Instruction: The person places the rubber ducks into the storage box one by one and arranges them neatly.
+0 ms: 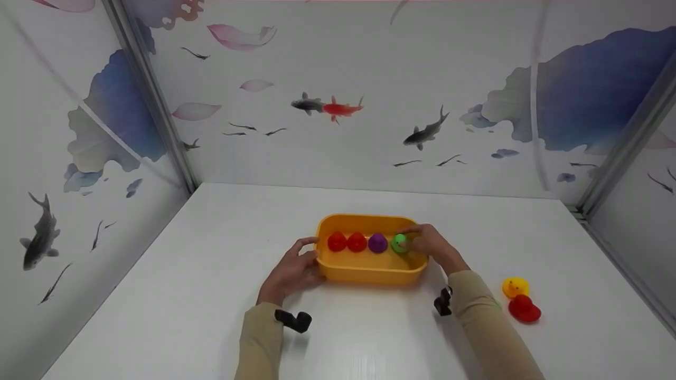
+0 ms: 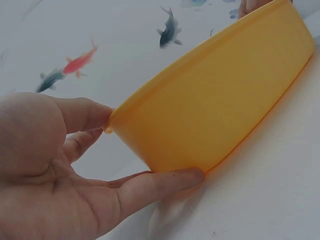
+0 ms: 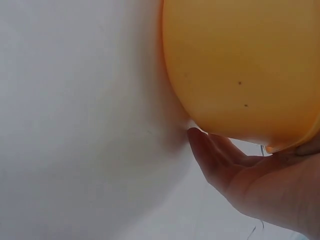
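A yellow plastic basin [image 1: 369,275] stands on the white table. My left hand [image 1: 294,272] grips its left end, with a finger at the rim and another along the foot of the wall in the left wrist view. My right hand [image 1: 432,247] reaches over the right end, and its thumb and forefinger pinch a small green toy duck [image 1: 398,243] inside. Its other fingers lie along the outside of the basin in the right wrist view. Left of the green duck, a purple toy [image 1: 377,243] and two red toys [image 1: 357,242] sit in a row.
Right of my right forearm lie a yellow toy duck [image 1: 515,287] and a red toy duck [image 1: 524,309], side by side. A bit of green shows at the sleeve's edge. White panels with painted fish enclose the table [image 1: 253,221] at the back and sides.
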Motion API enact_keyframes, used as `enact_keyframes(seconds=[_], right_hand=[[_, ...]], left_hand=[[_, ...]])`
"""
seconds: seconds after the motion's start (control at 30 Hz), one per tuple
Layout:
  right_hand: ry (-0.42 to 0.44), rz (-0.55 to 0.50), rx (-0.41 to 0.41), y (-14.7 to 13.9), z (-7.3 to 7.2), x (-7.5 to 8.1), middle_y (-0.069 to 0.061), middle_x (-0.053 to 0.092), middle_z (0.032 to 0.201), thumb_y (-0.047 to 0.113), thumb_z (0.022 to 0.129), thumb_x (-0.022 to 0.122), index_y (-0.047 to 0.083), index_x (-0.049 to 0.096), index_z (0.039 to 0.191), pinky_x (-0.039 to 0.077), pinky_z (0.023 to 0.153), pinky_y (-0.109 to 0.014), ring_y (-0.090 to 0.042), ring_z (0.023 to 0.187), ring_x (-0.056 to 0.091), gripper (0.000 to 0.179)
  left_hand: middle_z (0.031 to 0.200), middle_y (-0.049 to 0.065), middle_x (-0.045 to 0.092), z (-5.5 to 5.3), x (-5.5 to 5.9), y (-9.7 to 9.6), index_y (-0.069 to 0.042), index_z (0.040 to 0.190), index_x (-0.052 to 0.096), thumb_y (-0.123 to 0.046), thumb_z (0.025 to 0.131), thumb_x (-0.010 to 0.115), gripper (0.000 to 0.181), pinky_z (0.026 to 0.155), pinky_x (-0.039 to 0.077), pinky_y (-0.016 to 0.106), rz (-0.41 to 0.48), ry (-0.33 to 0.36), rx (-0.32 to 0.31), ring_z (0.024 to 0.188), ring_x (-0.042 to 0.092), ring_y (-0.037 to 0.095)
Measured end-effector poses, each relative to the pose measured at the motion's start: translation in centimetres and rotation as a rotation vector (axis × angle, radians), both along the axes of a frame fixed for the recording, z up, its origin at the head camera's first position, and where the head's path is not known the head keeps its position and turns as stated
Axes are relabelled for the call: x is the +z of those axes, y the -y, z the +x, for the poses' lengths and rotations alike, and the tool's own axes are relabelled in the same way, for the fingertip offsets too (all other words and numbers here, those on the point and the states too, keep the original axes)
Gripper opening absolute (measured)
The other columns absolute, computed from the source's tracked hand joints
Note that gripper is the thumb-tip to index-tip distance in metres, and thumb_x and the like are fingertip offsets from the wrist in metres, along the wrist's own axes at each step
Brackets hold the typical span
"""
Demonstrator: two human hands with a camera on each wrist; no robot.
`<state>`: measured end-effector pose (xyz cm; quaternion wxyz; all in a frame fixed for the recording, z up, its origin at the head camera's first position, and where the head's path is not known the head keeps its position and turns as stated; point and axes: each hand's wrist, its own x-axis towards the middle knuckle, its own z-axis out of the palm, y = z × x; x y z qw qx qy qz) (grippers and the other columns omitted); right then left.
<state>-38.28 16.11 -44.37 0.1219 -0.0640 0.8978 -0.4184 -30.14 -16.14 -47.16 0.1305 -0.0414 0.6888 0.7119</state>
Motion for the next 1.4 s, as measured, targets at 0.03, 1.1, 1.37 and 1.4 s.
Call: enact_keyframes(seconds=[0.03, 1.1, 1.37, 1.4], right_hand=[[-0.001, 0.001, -0.001, 0.0, 0.0, 0.0, -0.029, 0.044, 0.150, 0.012, 0.095, 0.065, 0.000, 0.059, 0.136, 0.042, 0.115, -0.051, -0.041, 0.136, 0.045, 0.043], [-0.032, 0.051, -0.017, -2.3, 3.3, 3.6, -0.021, 0.036, 0.159, 0.029, 0.093, 0.071, 0.010, 0.053, 0.144, 0.039, 0.115, -0.057, -0.046, 0.146, 0.034, 0.058], [-0.147, 0.006, -0.010, -4.7, 7.0, 5.0, -0.017, 0.046, 0.153, 0.036, 0.096, 0.065, 0.013, 0.060, 0.137, 0.041, 0.112, -0.059, -0.043, 0.144, 0.038, 0.047], [-0.165, 0.000, -0.008, -5.2, 7.4, 5.1, -0.017, 0.047, 0.152, 0.037, 0.096, 0.065, 0.013, 0.060, 0.136, 0.042, 0.112, -0.059, -0.044, 0.143, 0.038, 0.047]], left_hand=[[0.143, 0.017, 0.055, 0.0, 0.0, 0.0, -0.023, 0.146, 0.043, -0.021, 0.103, 0.050, 0.043, 0.096, 0.058, 0.044, 0.001, 0.001, 0.000, 0.111, 0.062, 0.027], [0.145, 0.021, 0.053, -0.1, -0.5, -0.2, -0.020, 0.147, 0.040, -0.021, 0.104, 0.050, 0.044, 0.097, 0.058, 0.044, 0.060, -0.006, -0.015, 0.113, 0.060, 0.027], [0.147, 0.019, 0.052, 0.0, -0.3, 0.0, -0.021, 0.146, 0.042, -0.022, 0.104, 0.051, 0.043, 0.099, 0.057, 0.042, 0.018, -0.010, -0.011, 0.115, 0.061, 0.026], [0.147, 0.019, 0.052, -0.1, -0.2, 0.0, -0.021, 0.146, 0.042, -0.023, 0.104, 0.051, 0.043, 0.100, 0.056, 0.042, 0.016, -0.010, -0.010, 0.115, 0.061, 0.026]])
